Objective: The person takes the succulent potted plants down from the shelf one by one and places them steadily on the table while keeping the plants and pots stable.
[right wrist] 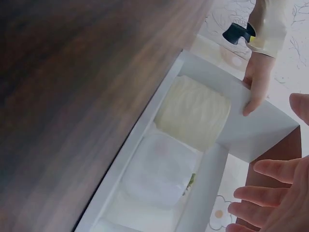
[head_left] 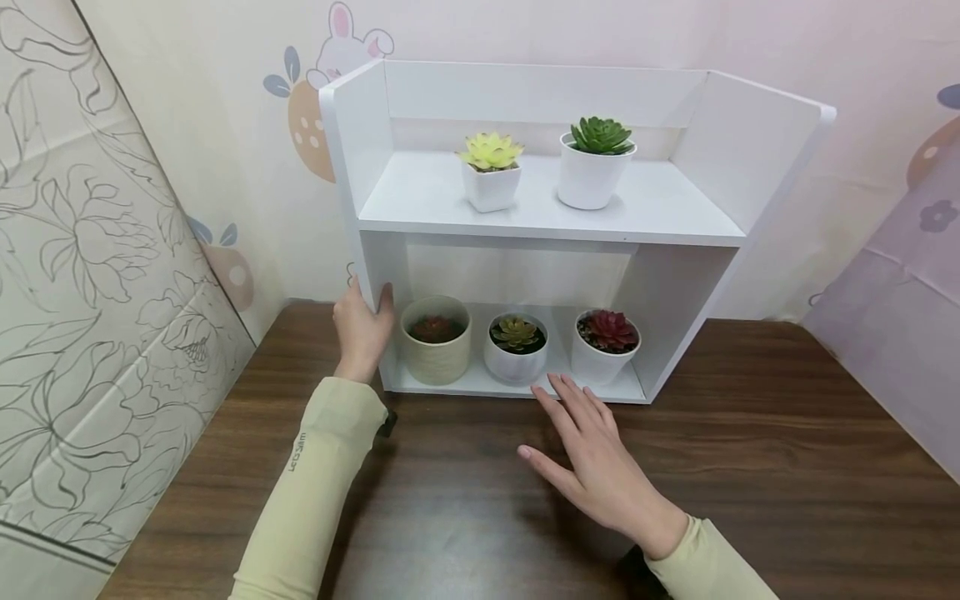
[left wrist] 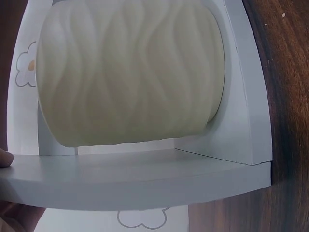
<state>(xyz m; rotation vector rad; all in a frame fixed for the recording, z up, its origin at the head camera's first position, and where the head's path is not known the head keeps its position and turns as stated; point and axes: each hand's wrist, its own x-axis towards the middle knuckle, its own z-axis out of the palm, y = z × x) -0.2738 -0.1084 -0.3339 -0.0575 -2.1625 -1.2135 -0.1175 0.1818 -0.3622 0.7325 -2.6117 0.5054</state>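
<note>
A white two-tier shelf (head_left: 547,221) stands on the brown wooden table (head_left: 772,467). My left hand (head_left: 362,329) grips the lower front edge of its left side panel (left wrist: 135,181), thumb on the inner face. Just inside sits a beige ribbed pot (head_left: 437,350), which fills the left wrist view (left wrist: 130,72). My right hand (head_left: 592,454) hovers open over the table, straight fingers pointing at the bottom board. It is nearest a white round pot (head_left: 515,354) and a white pot with a red succulent (head_left: 606,343). In the right wrist view my right fingers (right wrist: 270,193) spread beside the shelf.
On the top shelf stand a yellow succulent in a square white pot (head_left: 491,173) and a green succulent in a round white pot (head_left: 595,162). A flower-patterned panel (head_left: 97,317) closes the left side, a purple panel (head_left: 907,333) the right. Cartoon wallpaper lies behind.
</note>
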